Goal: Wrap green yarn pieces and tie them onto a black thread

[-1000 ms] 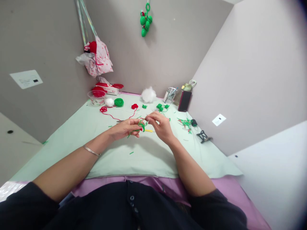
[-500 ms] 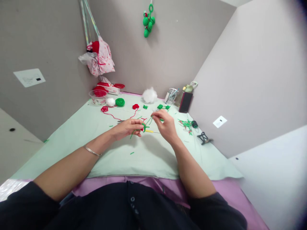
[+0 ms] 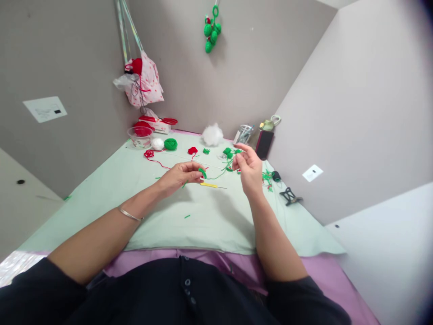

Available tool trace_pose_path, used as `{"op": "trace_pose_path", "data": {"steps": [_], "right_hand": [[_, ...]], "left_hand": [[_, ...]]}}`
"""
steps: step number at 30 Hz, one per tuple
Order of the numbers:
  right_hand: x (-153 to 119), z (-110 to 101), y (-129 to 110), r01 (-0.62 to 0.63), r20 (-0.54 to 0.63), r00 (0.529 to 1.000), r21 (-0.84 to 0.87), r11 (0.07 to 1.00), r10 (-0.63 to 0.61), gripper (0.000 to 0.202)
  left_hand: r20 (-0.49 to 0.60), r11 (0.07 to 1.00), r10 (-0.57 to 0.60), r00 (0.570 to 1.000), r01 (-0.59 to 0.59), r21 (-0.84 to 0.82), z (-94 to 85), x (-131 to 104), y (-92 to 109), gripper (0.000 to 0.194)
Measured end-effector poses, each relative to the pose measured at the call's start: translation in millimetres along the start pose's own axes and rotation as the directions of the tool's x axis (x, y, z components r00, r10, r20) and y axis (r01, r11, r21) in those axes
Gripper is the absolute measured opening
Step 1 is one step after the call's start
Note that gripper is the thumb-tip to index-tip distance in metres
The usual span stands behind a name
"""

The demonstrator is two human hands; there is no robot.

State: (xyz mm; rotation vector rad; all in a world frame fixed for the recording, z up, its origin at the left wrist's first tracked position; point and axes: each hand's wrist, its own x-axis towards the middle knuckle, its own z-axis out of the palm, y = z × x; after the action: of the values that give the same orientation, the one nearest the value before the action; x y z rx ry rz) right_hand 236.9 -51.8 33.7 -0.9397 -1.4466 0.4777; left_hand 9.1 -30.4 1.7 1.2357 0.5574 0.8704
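My left hand [image 3: 179, 178] pinches a small green crocheted piece [image 3: 202, 172], which has some red at its lower edge. A green yarn strand [image 3: 218, 176] runs from this piece across to my right hand [image 3: 250, 174]. My right hand is raised to the right of the piece, thumb and fingers closed on the strand, index finger pointing left. The exact grip point is hard to make out. Just below the piece, a yellow-handled crochet hook [image 3: 209, 185] lies on the green tablecloth [image 3: 203, 230].
At the back are a green yarn ball [image 3: 171, 144], a white yarn ball [image 3: 157, 144], a clear tub [image 3: 140, 137], stuffing [image 3: 212, 135] and a pen cup [image 3: 243, 134]. Rightward lie a phone [image 3: 264, 144], yarn scraps [image 3: 268, 178] and a black stand [image 3: 290, 196].
My right hand has moved right and slightly up, away from the left, drawing the green strand out longer. My left hand stays nearly in place with the crocheted piece.
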Motion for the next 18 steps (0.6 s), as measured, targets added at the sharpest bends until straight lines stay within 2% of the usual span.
{"op": "trace_pose_path", "data": {"steps": [3,5,7,11,18], "right_hand": [[-4.1,5.6,-3.8,0.009,0.108,0.994,-0.007,1.000,-0.009,0.030],[-7.3,8.8,-6.7,0.031,0.144,0.989,-0.043,0.999,-0.025,0.017],[-10.2,10.9,-10.5,0.112,0.159,0.983,-0.122,0.986,-0.092,0.008],[-14.0,12.8,-17.2,0.306,0.207,0.946,-0.322,0.896,-0.249,0.011],[-15.0,14.0,-14.6,0.426,0.308,0.900,-0.461,0.779,-0.310,0.016]], "left_hand": [[0.002,0.999,0.036,0.999,-0.036,-0.022,0.7,0.2,-0.1,0.027],[0.009,0.998,0.058,0.998,-0.058,-0.036,1.7,-0.4,0.8,0.026],[0.023,0.997,0.072,0.997,-0.072,-0.031,2.1,-1.1,1.5,0.025],[0.055,0.996,0.090,0.994,-0.090,0.010,0.5,-1.2,0.9,0.023],[0.072,0.993,0.096,0.993,-0.101,0.062,-0.8,-1.1,1.7,0.021]]}}
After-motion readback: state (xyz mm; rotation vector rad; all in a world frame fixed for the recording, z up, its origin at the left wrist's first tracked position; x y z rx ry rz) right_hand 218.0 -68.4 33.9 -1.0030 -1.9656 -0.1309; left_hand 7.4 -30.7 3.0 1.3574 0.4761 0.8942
